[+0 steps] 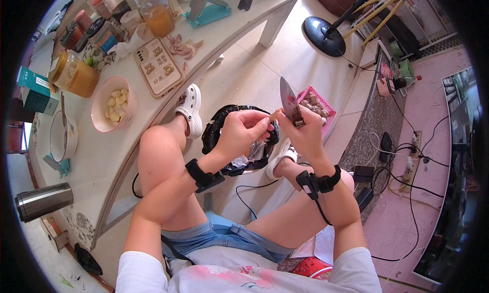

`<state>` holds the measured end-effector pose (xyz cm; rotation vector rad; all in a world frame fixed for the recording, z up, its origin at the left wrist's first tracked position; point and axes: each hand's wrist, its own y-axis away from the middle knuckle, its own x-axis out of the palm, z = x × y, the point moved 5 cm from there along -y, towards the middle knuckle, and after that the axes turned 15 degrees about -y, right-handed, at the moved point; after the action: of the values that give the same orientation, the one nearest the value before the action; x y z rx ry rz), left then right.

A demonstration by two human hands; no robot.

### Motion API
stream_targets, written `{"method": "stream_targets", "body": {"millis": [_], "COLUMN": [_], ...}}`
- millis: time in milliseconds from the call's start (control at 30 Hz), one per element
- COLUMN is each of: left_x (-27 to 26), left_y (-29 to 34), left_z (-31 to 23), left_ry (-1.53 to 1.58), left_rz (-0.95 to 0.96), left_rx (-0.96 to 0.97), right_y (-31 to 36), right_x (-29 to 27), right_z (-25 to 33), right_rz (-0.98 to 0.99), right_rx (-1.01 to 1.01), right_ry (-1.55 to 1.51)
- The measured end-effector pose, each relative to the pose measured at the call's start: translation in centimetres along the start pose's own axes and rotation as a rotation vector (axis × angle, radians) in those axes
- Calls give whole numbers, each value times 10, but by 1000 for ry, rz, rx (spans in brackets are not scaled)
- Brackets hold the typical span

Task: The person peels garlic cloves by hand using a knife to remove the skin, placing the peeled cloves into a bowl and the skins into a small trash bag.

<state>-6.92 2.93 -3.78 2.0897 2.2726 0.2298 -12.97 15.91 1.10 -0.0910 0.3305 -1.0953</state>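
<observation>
White table (108, 158) alongside, your left hand (240, 132) pinching a garlic clove (273, 116), your right hand (308, 134) clasping a kitchen knife (289, 99).

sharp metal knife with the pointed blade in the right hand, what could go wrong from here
The pointed metal knife in the right hand sits close to the left hand, so a slip might nick a finger.

The small pale piece pinched at the fingertips could drop into the open black plastic bag below.

The thin black cable on the floor might snag a foot.
</observation>
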Motion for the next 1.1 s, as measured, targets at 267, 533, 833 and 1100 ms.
{"method": "stream_targets", "body": {"millis": [267,533,833,1100], "left_x": [-5,-2,-2,-5], "left_y": [8,12,14,6], "left_z": [-5,-10,-21,-15], "left_ry": [-222,-209,-307,49], "left_rz": [-179,-153,-112,82], "left_rx": [131,162,234,148], "right_y": [2,2,7,10], "right_x": [8,5,13,16], "right_z": [5,-13,-24,-29], "right_rz": [21,120,253,315], "right_rx": [108,408,657,708], "right_ry": [-90,-344,-781,-970]}}
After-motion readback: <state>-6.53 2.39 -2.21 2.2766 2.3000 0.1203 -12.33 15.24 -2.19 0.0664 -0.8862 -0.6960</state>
